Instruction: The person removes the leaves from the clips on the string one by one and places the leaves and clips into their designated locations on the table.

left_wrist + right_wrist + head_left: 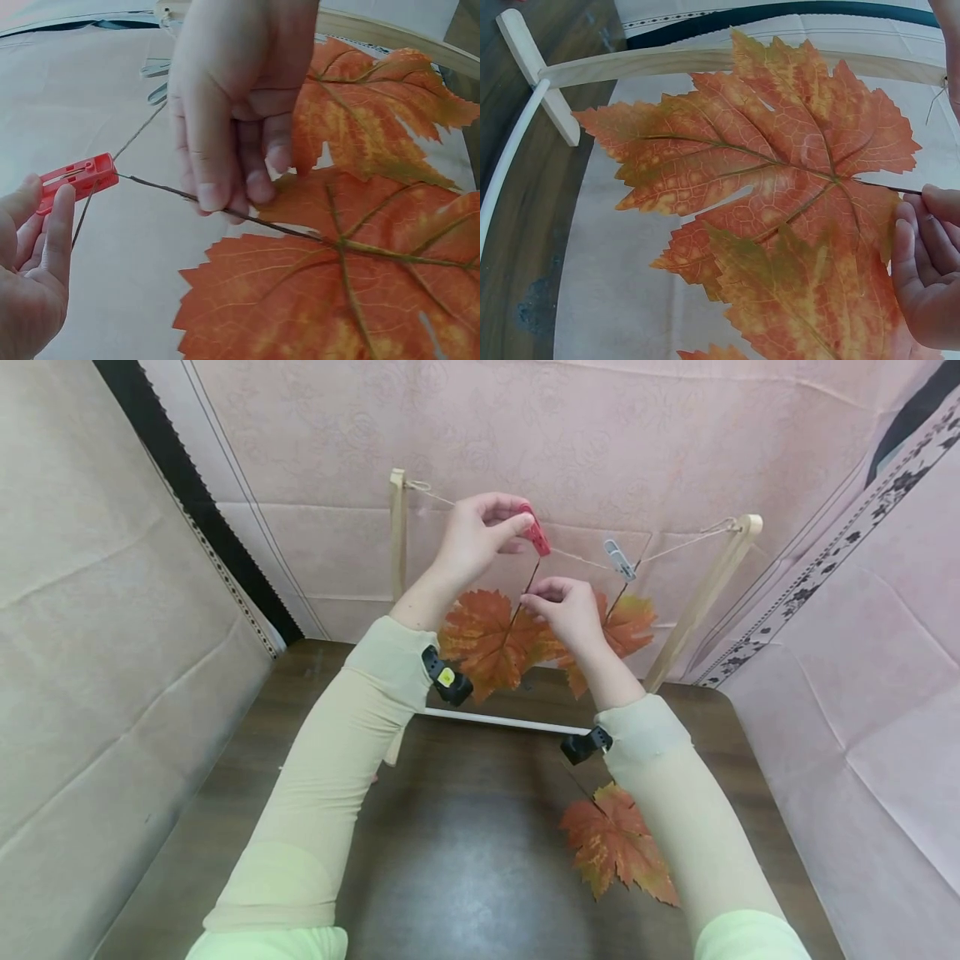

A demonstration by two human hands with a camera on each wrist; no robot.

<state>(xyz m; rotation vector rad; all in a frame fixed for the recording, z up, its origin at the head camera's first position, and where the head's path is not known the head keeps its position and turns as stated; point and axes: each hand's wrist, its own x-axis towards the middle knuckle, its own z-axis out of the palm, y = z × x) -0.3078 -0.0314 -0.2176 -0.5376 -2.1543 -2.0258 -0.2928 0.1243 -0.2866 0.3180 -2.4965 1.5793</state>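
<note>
My left hand pinches a red clothespin on the string, thumb on one side and fingers on the other. From the clothespin's end runs the thin dark stem of an orange maple-like leaf. With thumb and fingertips my right hand holds that stem, between the clothespin and the leaf blade. A grey-blue clothespin sits further right on the string, with a second orange-yellow leaf hanging under it. In the right wrist view the two leaves overlap.
The string is tied between two wooden posts, a left one and a right one. A white rod crosses low between them. Another leaf lies on the dark wooden table, near my right forearm. Light cloth hangs around.
</note>
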